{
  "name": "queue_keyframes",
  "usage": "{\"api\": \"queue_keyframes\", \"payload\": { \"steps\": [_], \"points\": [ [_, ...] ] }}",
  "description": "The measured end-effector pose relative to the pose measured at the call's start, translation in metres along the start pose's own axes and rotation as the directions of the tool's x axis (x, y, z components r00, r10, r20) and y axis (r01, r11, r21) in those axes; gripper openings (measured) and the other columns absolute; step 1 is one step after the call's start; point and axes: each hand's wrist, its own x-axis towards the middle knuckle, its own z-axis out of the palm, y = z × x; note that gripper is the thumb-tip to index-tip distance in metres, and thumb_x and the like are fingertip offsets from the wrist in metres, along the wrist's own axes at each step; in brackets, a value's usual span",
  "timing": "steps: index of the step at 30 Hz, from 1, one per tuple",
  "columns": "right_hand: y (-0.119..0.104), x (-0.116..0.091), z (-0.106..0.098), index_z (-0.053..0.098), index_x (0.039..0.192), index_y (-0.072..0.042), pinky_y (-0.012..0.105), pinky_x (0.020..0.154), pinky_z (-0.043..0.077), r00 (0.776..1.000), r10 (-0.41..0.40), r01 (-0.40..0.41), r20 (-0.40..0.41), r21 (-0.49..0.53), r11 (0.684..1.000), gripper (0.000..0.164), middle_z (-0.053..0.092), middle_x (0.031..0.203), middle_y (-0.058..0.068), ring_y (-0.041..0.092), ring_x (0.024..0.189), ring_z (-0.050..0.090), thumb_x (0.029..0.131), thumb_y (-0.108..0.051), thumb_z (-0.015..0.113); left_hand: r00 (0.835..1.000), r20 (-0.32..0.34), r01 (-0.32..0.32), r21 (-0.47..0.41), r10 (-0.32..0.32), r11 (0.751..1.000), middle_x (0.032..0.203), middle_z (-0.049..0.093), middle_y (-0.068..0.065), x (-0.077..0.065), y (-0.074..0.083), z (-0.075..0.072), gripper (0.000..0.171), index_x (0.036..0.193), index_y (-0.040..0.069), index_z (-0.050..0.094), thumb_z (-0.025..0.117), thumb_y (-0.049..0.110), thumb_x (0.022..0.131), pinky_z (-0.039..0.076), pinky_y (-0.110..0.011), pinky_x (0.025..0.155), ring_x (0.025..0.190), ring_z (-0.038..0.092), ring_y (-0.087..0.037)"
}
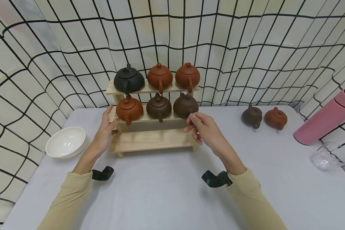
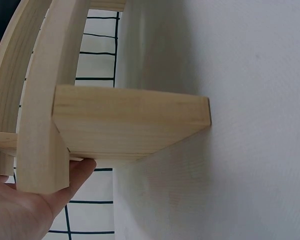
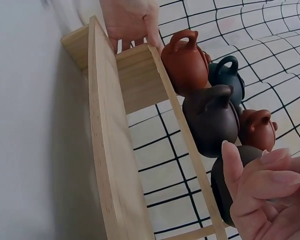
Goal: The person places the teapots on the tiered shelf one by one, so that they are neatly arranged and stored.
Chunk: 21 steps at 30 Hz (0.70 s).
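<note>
A three-tier wooden rack (image 1: 152, 140) stands on the white-covered table, with teapots on its upper two tiers. At its left end my left hand (image 1: 103, 131) grips the side of the frame, also seen in the left wrist view. My right hand (image 1: 208, 131) pinches the handle of the dark brown teapot (image 1: 185, 105) at the right of the middle tier. Beside that teapot sit another dark brown teapot (image 1: 158, 107) and an orange-brown teapot (image 1: 129, 108). On the top tier are a black teapot (image 1: 128, 79) and two reddish teapots (image 1: 159, 76).
A white bowl (image 1: 66, 142) lies left of the rack. To the right sit a dark teapot (image 1: 251, 115) and a reddish teapot (image 1: 276, 118). Farther right are a pink flask (image 1: 323, 118) and a clear glass (image 1: 329, 156). A grid-patterned curtain (image 1: 218, 38) hangs behind.
</note>
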Motion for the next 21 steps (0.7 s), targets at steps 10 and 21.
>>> {"api": "queue_keyframes", "payload": {
  "steps": [10,21],
  "points": [
    [0.001,0.003,0.002,0.059,0.113,0.003,0.023,0.049,0.031,1.000,0.022,-0.022,0.016,-0.036,0.999,0.030,0.073,0.103,0.025,0.011,0.055,0.044,0.115,-0.022,0.041,1.000,-0.001,-0.002,-0.001,0.002,1.000,0.171,-0.022,-0.013,0.000,0.000,-0.001,0.069,0.166,0.015,-0.018,0.025,0.026,0.113,0.020,-0.075,0.115,0.157,-0.005,-0.042],
    [0.007,-0.003,-0.009,0.052,0.128,0.000,0.025,0.053,0.040,1.000,0.009,-0.009,-0.004,-0.072,0.997,0.031,0.072,0.112,0.029,0.015,0.061,0.054,0.115,-0.026,0.041,1.000,-0.003,-0.003,0.004,0.003,1.000,0.171,-0.022,-0.013,0.000,0.001,0.000,0.069,0.166,0.015,-0.018,0.025,0.027,0.113,0.020,-0.075,0.115,0.157,-0.003,-0.043]
  ]
}}
